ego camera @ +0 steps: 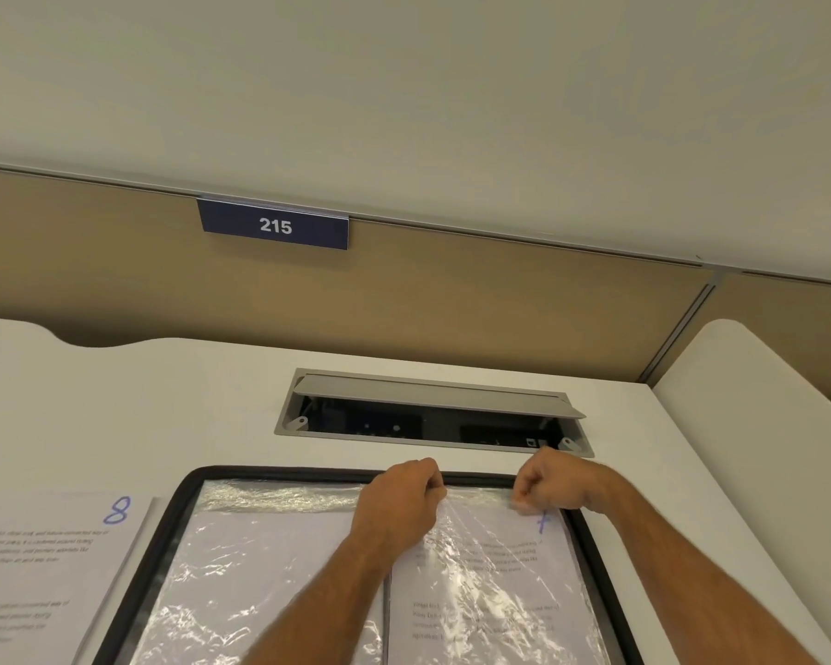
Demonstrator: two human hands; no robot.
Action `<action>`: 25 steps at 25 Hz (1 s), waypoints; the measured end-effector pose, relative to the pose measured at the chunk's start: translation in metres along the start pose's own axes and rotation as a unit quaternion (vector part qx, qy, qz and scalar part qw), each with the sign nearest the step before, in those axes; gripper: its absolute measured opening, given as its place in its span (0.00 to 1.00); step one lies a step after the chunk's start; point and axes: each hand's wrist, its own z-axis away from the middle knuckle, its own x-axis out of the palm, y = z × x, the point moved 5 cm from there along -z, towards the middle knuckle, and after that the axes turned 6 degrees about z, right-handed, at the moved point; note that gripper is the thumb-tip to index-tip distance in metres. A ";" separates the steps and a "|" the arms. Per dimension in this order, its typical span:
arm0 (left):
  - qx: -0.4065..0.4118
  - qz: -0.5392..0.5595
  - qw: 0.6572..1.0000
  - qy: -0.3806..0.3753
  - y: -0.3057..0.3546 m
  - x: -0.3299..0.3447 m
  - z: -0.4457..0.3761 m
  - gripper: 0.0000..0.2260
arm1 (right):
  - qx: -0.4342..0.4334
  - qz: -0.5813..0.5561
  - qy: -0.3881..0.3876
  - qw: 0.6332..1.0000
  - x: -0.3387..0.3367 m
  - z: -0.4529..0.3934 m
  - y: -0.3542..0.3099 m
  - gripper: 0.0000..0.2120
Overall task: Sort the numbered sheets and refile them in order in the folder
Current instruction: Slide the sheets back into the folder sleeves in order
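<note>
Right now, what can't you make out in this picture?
- Head view: the blue digit on the sheet in the clear plastic sleeve, blurred by glare and the right hand.
- Printed text on the loose sheet marked 8: too small.
- Black-edged folder: bottom cut off by the frame.
- Left hand hides its fingertips.

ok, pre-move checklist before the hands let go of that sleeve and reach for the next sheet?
1. Left hand grips the top edge of the right-hand sleeve: ok.
2. Right hand pinches the same edge: ok.
3. Sheet in that sleeve fully seated: cannot tell, its bottom is out of frame.
4. Its number: cannot tell, blue mark partly hidden.
5. Sheet 8 lies on the desk left of the folder, not yet filed: ok to pick.
6. Left-hand sleeve holds a sheet: ok.
</note>
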 end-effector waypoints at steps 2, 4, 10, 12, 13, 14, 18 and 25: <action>-0.008 0.001 1.000 0.004 0.000 0.000 0.001 0.07 | 0.001 0.050 -0.027 0.998 0.003 0.000 -0.001 0.10; -0.014 0.015 1.000 0.008 0.001 0.000 0.005 0.08 | -0.005 0.069 -0.033 0.997 0.005 0.002 -0.007 0.09; 0.009 0.013 0.999 0.038 -0.012 -0.016 0.040 0.18 | -0.012 0.060 -0.025 0.998 0.010 0.021 -0.022 0.09; 0.006 -0.022 0.999 0.044 -0.023 -0.022 0.055 0.20 | -0.017 0.119 0.012 0.993 0.014 0.027 -0.022 0.10; 0.008 -0.040 0.998 0.045 -0.028 -0.025 0.063 0.20 | -0.014 0.146 0.037 0.989 0.015 0.028 -0.023 0.10; 0.014 -0.060 0.997 0.044 -0.033 -0.028 0.072 0.21 | -0.013 0.160 0.054 0.986 0.016 0.030 -0.025 0.10; 0.060 -0.131 0.987 0.078 -0.056 -0.035 0.104 0.25 | -0.014 0.212 0.072 0.974 0.022 0.037 -0.034 0.05; 0.045 -0.171 0.980 0.095 -0.079 -0.038 0.146 0.25 | -0.022 0.220 0.096 0.970 0.034 0.043 -0.042 0.11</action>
